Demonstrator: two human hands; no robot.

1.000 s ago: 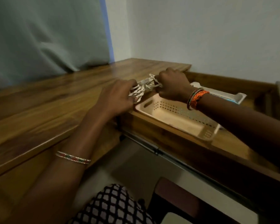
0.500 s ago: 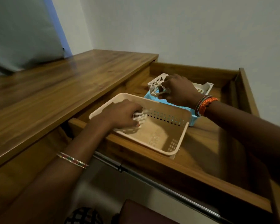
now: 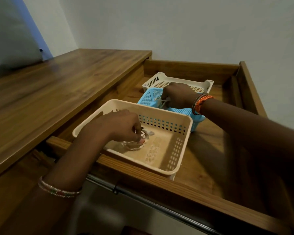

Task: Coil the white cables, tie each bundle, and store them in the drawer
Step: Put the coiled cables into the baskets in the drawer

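The wooden drawer (image 3: 185, 185) stands pulled open with three plastic baskets inside. My left hand (image 3: 119, 126) reaches into the beige basket (image 3: 180, 160) at the front and pinches a coiled white cable bundle (image 3: 136, 145) that lies on the basket floor. My right hand (image 3: 178, 97) is down in the blue basket (image 3: 148, 97) behind it, its fingers curled round a second white cable bundle (image 3: 163, 101), mostly hidden by the hand.
A white basket (image 3: 156, 80) sits at the back of the drawer behind the blue one. The wooden tabletop (image 3: 58, 92) stretches to the left. A metal drawer rail (image 3: 143, 202) runs under the drawer front. Bare drawer floor shows at right.
Both hands have carried the cable bundles from above the table edge down into the drawer. The left one has sunk into the beige basket, the right one into the blue basket.
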